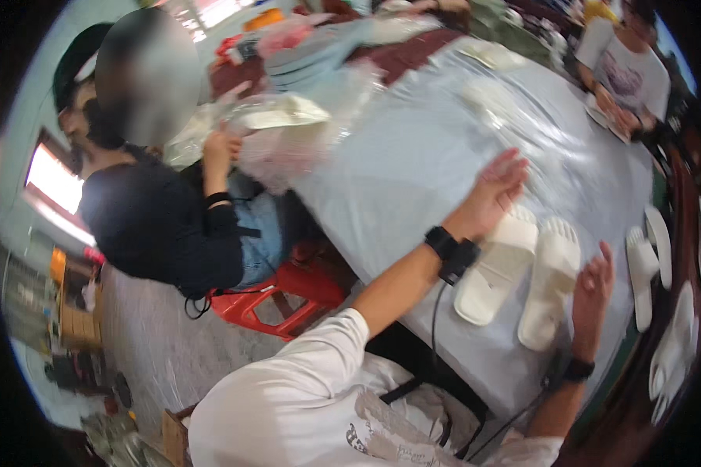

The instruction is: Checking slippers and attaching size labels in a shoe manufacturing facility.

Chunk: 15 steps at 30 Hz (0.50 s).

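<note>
A pair of white slide slippers lies side by side on the cloth-covered table before me: the left slipper (483,289) and the right slipper (544,317). My left hand (500,188) hovers by the strap end of the left slipper, fingers stretched out and holding nothing. Beside the right slipper's outer edge is my right hand (594,286), its fingers apart and nothing seen in them. Both hands are a little blurred. Clear plastic bags (514,117) lie just beyond my left hand.
More white slippers (642,272) rest along the right side. At left, a person in dark clothes (163,218) sits on a red stool (280,300), handling a white slipper in plastic (284,113). Another person in a white shirt (627,70) works at the far right.
</note>
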### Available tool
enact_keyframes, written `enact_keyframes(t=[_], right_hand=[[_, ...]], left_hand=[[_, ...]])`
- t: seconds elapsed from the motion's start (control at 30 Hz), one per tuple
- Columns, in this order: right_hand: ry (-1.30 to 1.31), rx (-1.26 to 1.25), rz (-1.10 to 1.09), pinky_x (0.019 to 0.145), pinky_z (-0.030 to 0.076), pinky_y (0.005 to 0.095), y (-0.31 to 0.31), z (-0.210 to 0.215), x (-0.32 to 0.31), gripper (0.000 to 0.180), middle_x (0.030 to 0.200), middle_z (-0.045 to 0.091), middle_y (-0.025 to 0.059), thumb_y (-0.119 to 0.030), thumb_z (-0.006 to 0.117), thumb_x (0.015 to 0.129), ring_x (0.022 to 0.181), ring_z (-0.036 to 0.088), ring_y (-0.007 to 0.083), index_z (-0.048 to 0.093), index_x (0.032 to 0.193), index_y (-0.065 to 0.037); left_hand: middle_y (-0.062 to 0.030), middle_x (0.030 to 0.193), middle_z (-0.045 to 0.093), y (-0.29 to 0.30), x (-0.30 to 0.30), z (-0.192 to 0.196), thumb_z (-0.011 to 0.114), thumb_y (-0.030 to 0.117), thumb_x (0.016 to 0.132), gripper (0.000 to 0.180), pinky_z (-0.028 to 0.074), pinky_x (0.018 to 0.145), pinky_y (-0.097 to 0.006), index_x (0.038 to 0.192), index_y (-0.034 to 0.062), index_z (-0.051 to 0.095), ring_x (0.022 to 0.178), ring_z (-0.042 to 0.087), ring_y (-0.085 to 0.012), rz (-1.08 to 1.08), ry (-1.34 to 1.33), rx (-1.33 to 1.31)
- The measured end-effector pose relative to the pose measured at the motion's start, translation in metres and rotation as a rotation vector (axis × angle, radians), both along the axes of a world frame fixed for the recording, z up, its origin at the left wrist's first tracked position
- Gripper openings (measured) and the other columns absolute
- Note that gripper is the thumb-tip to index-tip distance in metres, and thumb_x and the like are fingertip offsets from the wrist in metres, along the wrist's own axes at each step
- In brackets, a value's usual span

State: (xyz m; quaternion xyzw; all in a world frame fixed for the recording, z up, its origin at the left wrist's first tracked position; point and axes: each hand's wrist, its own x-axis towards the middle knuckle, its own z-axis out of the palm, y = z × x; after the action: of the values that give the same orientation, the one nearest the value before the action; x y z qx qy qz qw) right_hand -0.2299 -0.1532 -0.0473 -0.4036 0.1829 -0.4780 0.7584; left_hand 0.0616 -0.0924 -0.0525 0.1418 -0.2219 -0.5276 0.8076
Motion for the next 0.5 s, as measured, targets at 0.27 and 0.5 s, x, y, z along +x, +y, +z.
enact_keyframes(t=[0.27, 0.5], right_hand=[[0.138, -0.229, -0.120, 0.053, 0.038, 0.0201, 0.014, 0.015, 0.012, 0.021, 0.094, 0.067, 0.0049, -0.014, 0.065, 0.102, 0.060, 0.051, 0.0045, 0.066, 0.120, -0.004], [0.414, -0.780, -0.256, 0.062, 0.048, 0.0234, 0.034, 0.032, 0.032, 0.019, 0.107, 0.065, 0.0097, 0.006, 0.059, 0.097, 0.075, 0.062, 0.0109, 0.072, 0.111, 0.003]], left_hand=[[-0.0142, 0.111, 0.073, 0.013, -0.010, 0.016, 0.073, -0.003, 0.090, 0.019, 0.056, 0.082, -0.030, 0.108, 0.0023, 0.076, 0.098, 0.071, -0.0194, 0.005, -0.736, -0.054], [-0.0092, 0.108, 0.075, 0.018, -0.014, 0.032, 0.078, 0.000, 0.085, 0.026, 0.054, 0.089, -0.032, 0.111, 0.0049, 0.077, 0.101, 0.069, -0.0183, 0.252, -1.214, -0.186]])
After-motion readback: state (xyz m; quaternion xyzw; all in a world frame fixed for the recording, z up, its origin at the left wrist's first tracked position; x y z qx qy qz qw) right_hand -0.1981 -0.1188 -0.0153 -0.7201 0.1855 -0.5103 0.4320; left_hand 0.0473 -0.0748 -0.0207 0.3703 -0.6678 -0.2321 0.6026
